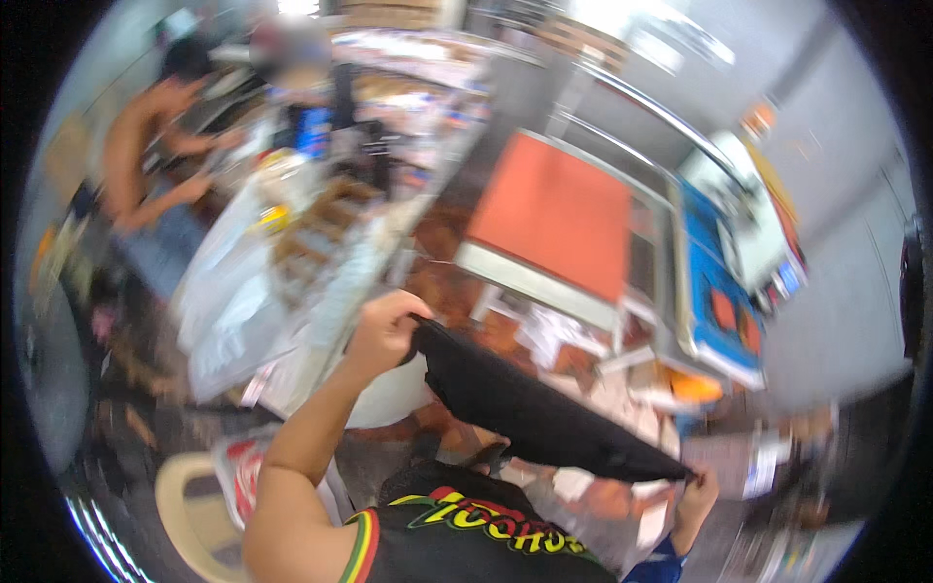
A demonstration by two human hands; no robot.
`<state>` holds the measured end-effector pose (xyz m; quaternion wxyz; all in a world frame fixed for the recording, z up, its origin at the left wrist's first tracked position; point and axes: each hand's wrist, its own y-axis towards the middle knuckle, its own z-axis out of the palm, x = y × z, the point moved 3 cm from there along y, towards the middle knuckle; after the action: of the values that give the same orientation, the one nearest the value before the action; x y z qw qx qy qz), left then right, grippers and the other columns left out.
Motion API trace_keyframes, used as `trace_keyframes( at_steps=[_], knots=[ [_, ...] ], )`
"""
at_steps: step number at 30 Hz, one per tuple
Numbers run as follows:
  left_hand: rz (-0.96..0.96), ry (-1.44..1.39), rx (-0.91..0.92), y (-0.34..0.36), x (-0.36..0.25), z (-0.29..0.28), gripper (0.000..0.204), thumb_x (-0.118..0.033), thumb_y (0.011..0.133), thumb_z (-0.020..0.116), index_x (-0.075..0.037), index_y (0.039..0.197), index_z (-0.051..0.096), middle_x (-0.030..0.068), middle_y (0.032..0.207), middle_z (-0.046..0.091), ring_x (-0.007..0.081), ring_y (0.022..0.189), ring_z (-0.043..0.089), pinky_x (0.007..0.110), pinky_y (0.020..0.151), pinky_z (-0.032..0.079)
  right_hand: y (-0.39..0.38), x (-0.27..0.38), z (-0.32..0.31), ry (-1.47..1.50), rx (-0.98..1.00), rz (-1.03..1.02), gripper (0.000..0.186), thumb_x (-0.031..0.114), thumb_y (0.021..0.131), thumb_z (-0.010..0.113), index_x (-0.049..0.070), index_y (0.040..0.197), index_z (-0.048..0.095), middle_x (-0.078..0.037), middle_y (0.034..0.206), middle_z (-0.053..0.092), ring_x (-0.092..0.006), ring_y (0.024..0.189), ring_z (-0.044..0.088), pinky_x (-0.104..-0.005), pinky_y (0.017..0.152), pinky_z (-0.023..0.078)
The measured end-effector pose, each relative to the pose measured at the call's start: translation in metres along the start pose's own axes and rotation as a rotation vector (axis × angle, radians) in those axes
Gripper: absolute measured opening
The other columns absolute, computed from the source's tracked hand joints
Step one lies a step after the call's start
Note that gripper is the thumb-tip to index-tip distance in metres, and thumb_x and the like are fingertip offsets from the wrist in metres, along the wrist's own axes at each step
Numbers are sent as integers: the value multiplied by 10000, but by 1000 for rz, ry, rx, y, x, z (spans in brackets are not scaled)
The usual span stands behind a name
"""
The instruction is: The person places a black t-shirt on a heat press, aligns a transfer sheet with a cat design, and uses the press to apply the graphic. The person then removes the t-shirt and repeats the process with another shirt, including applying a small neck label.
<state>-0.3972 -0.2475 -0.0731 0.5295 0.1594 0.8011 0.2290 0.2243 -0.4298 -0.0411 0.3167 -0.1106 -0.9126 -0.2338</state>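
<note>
A piece of black cloth (535,403) stretches between my two hands, slanting from the upper left down to the right in front of my chest. My left hand (387,328) is closed on its upper left corner, and my right hand (696,496) pinches the lower right end. The cloth hangs in the air, folded or bunched into a long strip, so its full shape is hidden. Motion blur softens the picture.
Ahead stands a press-like table with an orange-red top (559,214), beside a blue frame (709,282). A cluttered long table (408,228) runs to the left, with a shirtless person (146,165) seated beyond it. A cream chair (185,515) is at lower left.
</note>
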Motion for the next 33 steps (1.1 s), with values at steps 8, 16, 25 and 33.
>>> trace_keyframes(
  at_steps=[8, 16, 25, 33],
  knots=[
    [370, -24, 394, 116, -99, 118, 236, 113, 721, 681, -15, 904, 758, 120, 843, 724, 270, 829, 722, 338, 795, 564, -104, 10, -173, -338, -298, 339, 138, -86, 838, 621, -35, 945, 692, -73, 797, 679, -140, 752, 620, -287, 716, 495],
    [290, -937, 550, 177, -225, 311, 201, 49, 824, 622, 11, 997, 716, 79, 1000, 706, 212, 964, 676, 327, 914, 511, -170, -27, -318, -487, -684, 243, 184, -16, 874, 680, -4, 1039, 761, -114, 978, 764, -249, 936, 709, -334, 844, 534],
    [872, 298, 601, 186, -388, 599, 197, -255, 893, 730, -77, 811, 704, 167, 809, 704, 298, 797, 701, 412, 752, 549, -143, -221, -465, -952, -239, 723, 292, 215, 938, 619, 72, 1145, 768, -132, 1031, 778, -233, 973, 724, -370, 871, 538],
    [893, -5, 610, 103, -361, 646, 152, -196, 849, 774, -47, 831, 749, 158, 845, 741, 297, 799, 714, 421, 753, 563, -229, -218, -378, -1123, -522, 353, 227, 137, 929, 626, 21, 1084, 743, -123, 923, 744, -220, 838, 699, -363, 765, 545]
  ],
)
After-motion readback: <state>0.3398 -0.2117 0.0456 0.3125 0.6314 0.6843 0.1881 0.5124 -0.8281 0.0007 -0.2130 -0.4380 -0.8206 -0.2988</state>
